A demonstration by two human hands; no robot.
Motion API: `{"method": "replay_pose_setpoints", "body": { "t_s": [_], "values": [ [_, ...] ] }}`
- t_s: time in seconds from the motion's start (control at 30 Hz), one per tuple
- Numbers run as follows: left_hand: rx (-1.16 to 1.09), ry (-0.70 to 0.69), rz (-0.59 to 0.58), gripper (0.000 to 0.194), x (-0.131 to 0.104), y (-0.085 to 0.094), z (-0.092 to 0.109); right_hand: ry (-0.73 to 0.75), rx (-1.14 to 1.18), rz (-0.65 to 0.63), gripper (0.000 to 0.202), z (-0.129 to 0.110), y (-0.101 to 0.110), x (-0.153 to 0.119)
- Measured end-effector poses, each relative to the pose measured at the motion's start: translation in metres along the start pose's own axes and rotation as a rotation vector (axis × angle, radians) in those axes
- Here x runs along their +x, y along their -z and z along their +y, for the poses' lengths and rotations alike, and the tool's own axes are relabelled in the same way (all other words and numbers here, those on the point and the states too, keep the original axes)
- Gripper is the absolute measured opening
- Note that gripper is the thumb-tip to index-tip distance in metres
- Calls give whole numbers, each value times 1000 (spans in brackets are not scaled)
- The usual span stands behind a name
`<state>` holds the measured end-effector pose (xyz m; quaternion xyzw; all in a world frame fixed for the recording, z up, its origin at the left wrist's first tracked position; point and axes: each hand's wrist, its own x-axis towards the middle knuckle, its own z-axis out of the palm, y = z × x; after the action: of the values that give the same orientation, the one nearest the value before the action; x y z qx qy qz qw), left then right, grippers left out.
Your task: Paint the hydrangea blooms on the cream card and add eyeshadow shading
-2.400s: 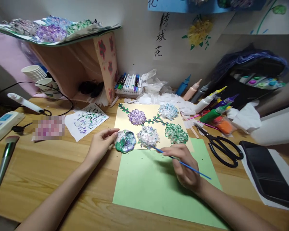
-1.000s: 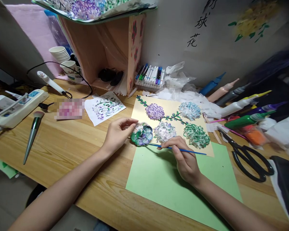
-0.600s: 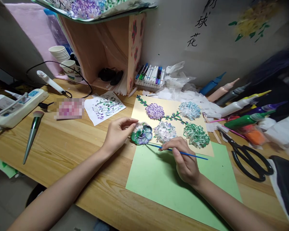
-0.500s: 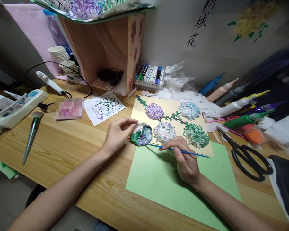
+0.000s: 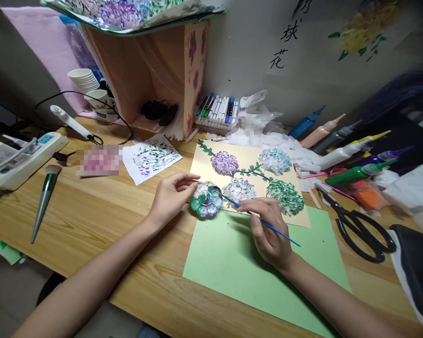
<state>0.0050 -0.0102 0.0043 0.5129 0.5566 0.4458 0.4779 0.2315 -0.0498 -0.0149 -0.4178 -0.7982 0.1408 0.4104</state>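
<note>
My left hand [image 5: 172,195] pinches the rim of a flower-shaped paint palette [image 5: 207,199] smeared with green, purple and white. Between the fingers of my right hand [image 5: 270,230] is a slim blue paintbrush [image 5: 278,231], its tip at the palette's right edge. Whether the tip touches paint I cannot tell. Just behind lies a cream sheet [image 5: 204,159] with a leafy green stem and several textured flower heads, such as the purple one [image 5: 224,162] and the green one [image 5: 285,197]. Part of it overlaps a light green sheet [image 5: 232,277] under my right hand.
Black-handled scissors [image 5: 366,234] and several paint bottles [image 5: 359,173] lie on the right. Behind the sheets are a box of markers [image 5: 216,110] and crumpled tissue [image 5: 257,122]. At left lie a large makeup-style brush [image 5: 45,202], a power strip [image 5: 28,159] and a paint-speckled paper [image 5: 151,157].
The brush tip has risen from the palette's lower right to its right edge, and the brush slants more steeply. The palette is tilted slightly differently in my left hand.
</note>
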Motion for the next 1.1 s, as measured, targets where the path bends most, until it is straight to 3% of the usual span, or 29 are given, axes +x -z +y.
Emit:
{"method": "replay_pose_setpoints", "body": {
  "t_s": [0.2, 0.37, 0.6, 0.9, 1.0, 1.1],
  "values": [
    [-3, -16, -2, 28, -1, 0, 1, -17, 31, -66, 23, 0, 0, 1],
    [3, -2, -13, 27, -1, 0, 3, -35, 12, 4, 22, 0, 1, 1],
    [5, -16, -24, 26, -1, 0, 0, 0, 28, -64, 23, 0, 1, 1],
    [2, 0, -14, 29, 1, 3, 1, 31, 36, -40, 25, 2, 8, 0],
    [27, 29, -5, 34, 5, 7, -1, 35, -10, 116, 26, 12, 25, -7],
    [59, 86, -16, 40, 10, 8, -4, -76, -74, 269, 25, 26, 44, -17]
  ]
}}
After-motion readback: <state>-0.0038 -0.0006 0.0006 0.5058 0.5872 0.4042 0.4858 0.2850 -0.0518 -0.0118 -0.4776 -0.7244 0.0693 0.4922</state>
